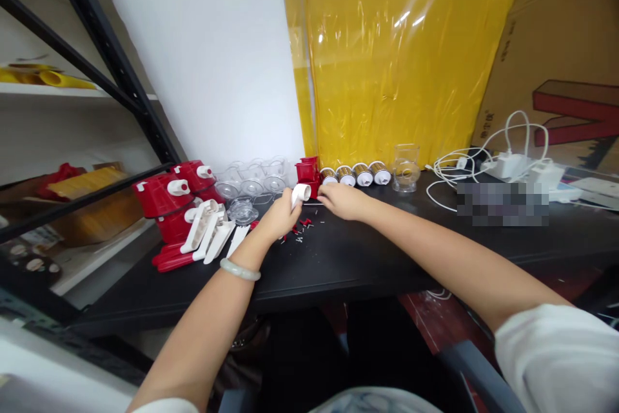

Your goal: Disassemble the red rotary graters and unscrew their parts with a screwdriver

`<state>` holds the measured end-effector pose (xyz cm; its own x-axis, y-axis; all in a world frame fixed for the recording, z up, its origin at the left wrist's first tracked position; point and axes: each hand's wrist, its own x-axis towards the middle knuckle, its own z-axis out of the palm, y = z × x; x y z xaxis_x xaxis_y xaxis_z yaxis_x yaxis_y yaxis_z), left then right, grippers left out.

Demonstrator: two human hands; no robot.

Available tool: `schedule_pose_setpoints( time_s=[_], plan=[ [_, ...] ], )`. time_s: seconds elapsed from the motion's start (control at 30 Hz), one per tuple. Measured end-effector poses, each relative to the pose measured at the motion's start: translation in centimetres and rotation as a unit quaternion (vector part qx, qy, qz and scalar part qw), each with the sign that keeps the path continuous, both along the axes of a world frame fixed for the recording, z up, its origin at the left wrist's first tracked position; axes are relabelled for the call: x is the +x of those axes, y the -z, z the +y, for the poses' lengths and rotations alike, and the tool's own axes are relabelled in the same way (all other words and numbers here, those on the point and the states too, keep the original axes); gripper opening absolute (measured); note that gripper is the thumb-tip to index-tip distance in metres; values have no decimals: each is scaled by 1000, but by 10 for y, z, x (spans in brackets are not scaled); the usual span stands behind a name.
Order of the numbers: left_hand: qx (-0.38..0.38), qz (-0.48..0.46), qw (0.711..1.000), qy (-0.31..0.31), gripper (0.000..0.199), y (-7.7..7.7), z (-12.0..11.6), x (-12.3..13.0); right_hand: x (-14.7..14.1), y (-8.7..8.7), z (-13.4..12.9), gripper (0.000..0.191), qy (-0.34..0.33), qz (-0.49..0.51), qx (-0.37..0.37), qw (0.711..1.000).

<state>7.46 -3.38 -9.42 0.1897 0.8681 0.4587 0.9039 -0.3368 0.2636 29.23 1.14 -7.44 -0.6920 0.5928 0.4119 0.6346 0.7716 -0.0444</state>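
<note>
My left hand [282, 213] is closed round a white tubular part [300, 193], whose round opening faces right. Just to its right, my right hand [341, 200] has its fingers bent together beside a small red part [307, 170]; whether they hold anything is hidden. Behind my right hand stand several cylinders with white ends [363, 174]. Small red pieces [305, 222] and screws [299, 239] lie scattered below the hands on the black table [338, 265].
Red housings [162, 197], white handles [199, 226] and clear cups [252, 179] crowd the left side. A clear container [406, 169] stands behind the right forearm. White cables and adapters [510, 165] lie at the right. A metal shelf [77, 91] flanks the left.
</note>
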Motion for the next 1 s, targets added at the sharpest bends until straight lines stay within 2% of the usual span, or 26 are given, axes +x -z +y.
schedule_pose_setpoints(
  time_s=[0.1, 0.27, 0.5, 0.77, 1.0],
  plan=[
    [10, -8, 1000, -6, 23, 0, 0, 2, -29, -5, -16, 34, 52, -28, 9, 998],
    [8, -4, 1000, -23, 21, 1, -1, 3, -46, 6, -24, 33, 82, -13, 24, 996],
    [13, 0, 1000, -12, 20, 1, -1, 5, -42, 16, -13, 33, 61, 34, 5, 998],
    [-9, -51, 998, 21, 23, 1, 0, 5, -34, 23, 3, 26, 10, 68, 5, 998],
    [-41, -76, 995, 40, 23, -1, -1, 4, -33, 21, 4, 24, 25, 49, 19, 998]
  ],
)
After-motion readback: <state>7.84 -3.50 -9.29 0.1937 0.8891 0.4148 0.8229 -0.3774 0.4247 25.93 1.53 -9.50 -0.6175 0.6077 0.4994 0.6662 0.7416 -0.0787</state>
